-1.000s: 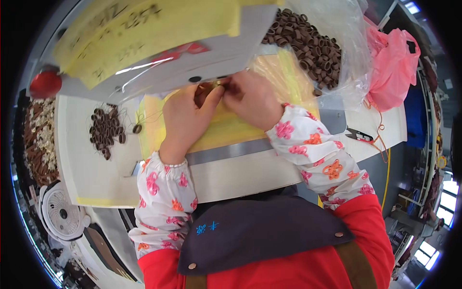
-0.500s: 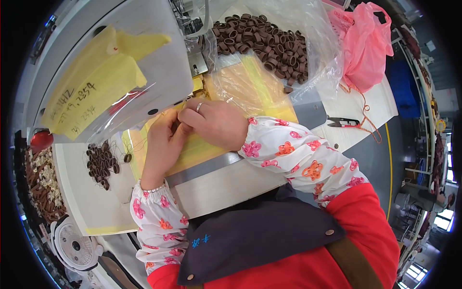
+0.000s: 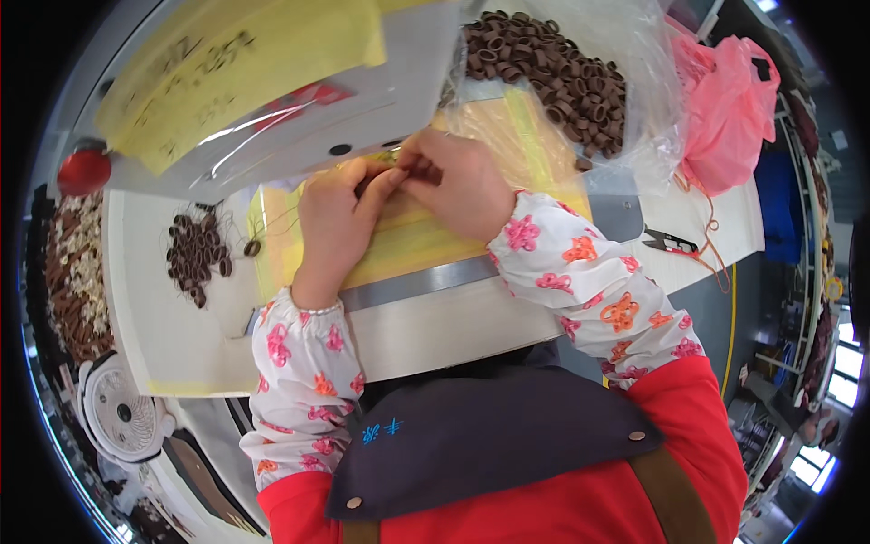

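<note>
Fingertips of my left grip (image 3: 333,215) and right grip (image 3: 467,186) curl close to each other above the yellow-taped sheet (image 3: 421,224), by the smooth grey machine (image 3: 385,104); I cannot tell whether they pinch anything or simply press together. Small brown loops (image 3: 196,256), oval and tangled in fine threads, cluster near the desk's (image 3: 145,308) left edge. Thicker brown bands (image 3: 584,102) heap toward its far right corner against crinkled clear plastic (image 3: 654,127). Black snips (image 3: 673,242) lie near the right edge.

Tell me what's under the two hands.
Yellow sheeting shows between and around the left hand and right hand. Whatever lies directly beneath them is covered; can't tell.
</note>
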`<state>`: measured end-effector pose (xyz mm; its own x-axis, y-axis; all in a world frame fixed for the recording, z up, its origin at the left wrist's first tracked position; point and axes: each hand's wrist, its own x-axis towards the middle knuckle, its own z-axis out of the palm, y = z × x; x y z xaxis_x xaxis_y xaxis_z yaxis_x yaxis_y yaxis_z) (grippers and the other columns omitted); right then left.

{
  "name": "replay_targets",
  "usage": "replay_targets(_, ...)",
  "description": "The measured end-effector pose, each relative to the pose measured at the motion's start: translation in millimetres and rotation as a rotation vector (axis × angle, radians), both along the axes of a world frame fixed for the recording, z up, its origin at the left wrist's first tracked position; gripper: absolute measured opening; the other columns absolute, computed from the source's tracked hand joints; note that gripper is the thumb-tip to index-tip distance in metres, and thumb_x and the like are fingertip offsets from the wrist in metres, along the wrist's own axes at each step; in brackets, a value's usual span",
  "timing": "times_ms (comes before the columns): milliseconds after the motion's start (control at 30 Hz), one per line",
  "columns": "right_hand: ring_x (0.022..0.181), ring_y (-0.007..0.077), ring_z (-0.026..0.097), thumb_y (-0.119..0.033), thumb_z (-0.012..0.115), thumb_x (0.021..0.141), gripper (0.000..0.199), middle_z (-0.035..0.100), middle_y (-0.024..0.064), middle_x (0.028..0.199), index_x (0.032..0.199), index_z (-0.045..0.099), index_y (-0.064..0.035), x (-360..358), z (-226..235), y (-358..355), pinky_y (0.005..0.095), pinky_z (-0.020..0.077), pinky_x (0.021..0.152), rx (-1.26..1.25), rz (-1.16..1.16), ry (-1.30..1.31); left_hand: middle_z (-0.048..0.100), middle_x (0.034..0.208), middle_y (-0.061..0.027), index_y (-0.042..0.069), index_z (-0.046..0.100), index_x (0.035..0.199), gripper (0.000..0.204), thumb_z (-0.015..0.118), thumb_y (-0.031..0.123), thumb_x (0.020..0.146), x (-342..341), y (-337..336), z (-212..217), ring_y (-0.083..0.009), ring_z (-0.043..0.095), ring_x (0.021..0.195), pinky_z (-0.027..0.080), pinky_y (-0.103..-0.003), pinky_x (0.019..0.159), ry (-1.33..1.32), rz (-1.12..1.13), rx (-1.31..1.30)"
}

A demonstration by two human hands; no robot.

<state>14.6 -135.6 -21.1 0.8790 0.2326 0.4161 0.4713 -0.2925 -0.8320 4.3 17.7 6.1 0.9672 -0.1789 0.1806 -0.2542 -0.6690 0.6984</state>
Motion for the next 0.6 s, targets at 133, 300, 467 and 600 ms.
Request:
replay_targets(133,0.058,0.0164,0.058,-0.003,0.067,0.069,0.014,0.060,0.0106,0.070,0.080,0.059,0.0015,4.8,3.2,-3.3,0.0257,0.0474,0.055,-0.053,-0.036,0.010,0.060,0.065,-0.0089,0.004,0.064,0.080,0.017,0.063,0.020,0.074,-0.1,3.2,-3.0,-0.0202,0.056,0.058,0.042,-0.031,0.055,-0.128,-0.008,0.094)
replay_targets(300,0.063,0.0285,0.057,-0.003,0.063,0.068,0.009,0.058,0.0132,0.069,0.074,0.056,-0.0001,12.8,2.0,-1.3,0.0352,0.0460,0.057,-0.076,-0.096,-0.072,0.063,0.067,-0.0102,0.003,0.066,0.086,0.023,0.064,0.023,0.076,6.9,-0.1,-5.8,-0.0149,0.058,0.057,0.043,-0.026,0.054,-0.029,0.093,0.130)
replay_targets(467,0.064,0.0299,0.057,-0.005,0.062,0.069,0.008,0.058,0.0132,0.068,0.071,0.056,-0.0008,16.2,-0.6,-3.9,0.0365,0.0450,0.056,-0.113,-0.112,-0.101,0.065,0.067,-0.0082,0.003,0.067,0.088,0.026,0.065,0.026,0.075,11.3,1.3,-14.2,-0.0113,0.058,0.056,0.044,-0.023,0.055,0.007,0.182,0.111)
replay_targets(600,0.063,0.0304,0.056,-0.006,0.061,0.070,0.007,0.057,0.0134,0.067,0.071,0.056,-0.0011,16.4,-1.5,-4.8,0.0372,0.0447,0.056,-0.145,-0.129,-0.132,0.065,0.067,-0.0059,0.003,0.067,0.088,0.027,0.066,0.027,0.076,13.8,2.7,-18.3,-0.0077,0.056,0.055,0.043,-0.022,0.055,0.006,0.187,0.080)
